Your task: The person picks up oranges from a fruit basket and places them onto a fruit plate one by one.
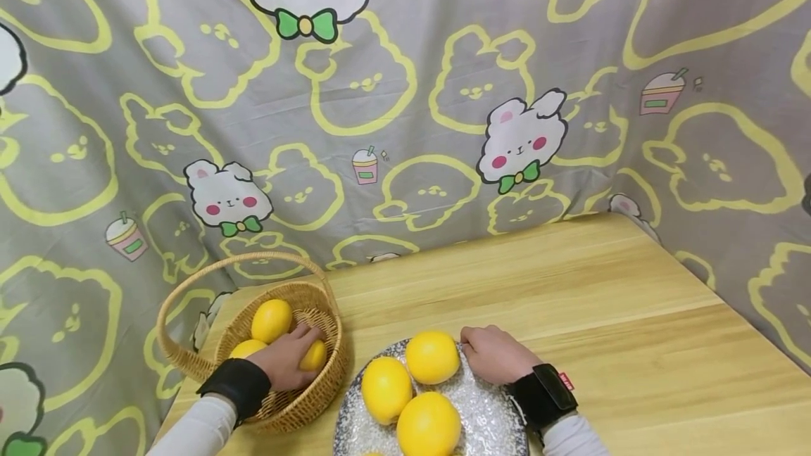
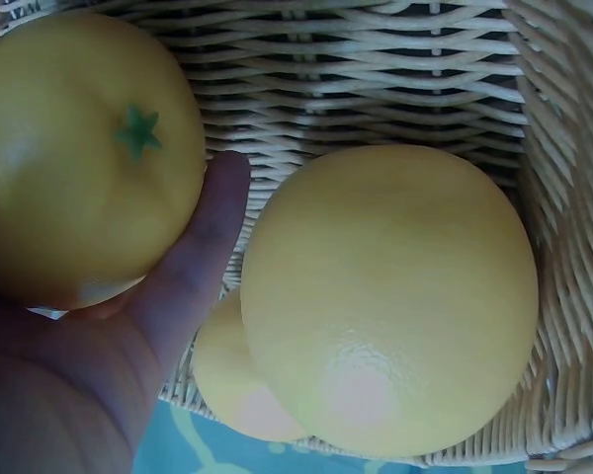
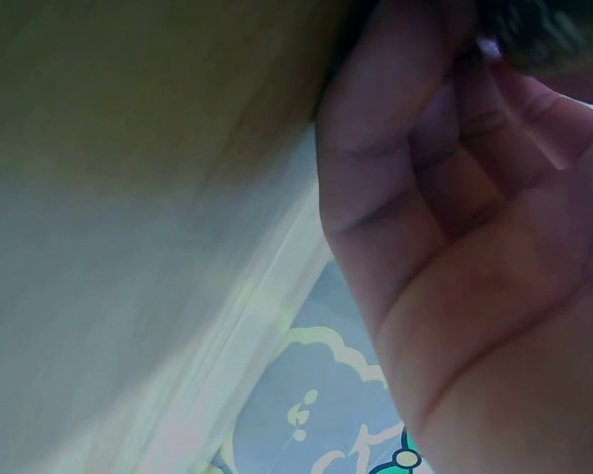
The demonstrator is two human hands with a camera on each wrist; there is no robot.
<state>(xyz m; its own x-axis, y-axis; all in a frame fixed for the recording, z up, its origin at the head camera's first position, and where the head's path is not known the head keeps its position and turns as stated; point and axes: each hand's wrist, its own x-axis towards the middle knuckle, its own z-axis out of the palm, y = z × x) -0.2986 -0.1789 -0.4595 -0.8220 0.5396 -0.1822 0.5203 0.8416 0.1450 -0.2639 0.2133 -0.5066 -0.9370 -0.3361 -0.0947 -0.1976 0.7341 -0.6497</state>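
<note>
In the wicker basket (image 1: 329, 385), my left hand (image 1: 288, 359) grips a yellow-orange orange (image 1: 315, 356). The left wrist view shows this orange (image 2: 69, 188), with a green star-shaped stem mark, between thumb and fingers. Two more oranges are beside it in the basket, one (image 1: 272, 320) toward the back and one (image 1: 248, 349) partly behind my wrist. My right hand (image 1: 497, 355) holds the rim of a speckled grey plate (image 1: 484, 414), its fingers curled at the edge. On the plate lie several oranges (image 1: 433, 357), the nearest cut off by the frame.
The basket's tall arched handle (image 1: 243, 257) rises over its left and back sides. Basket and plate stand close together on a wooden table (image 1: 633, 343). A grey patterned curtain (image 1: 405, 90) hangs along the table's back and sides.
</note>
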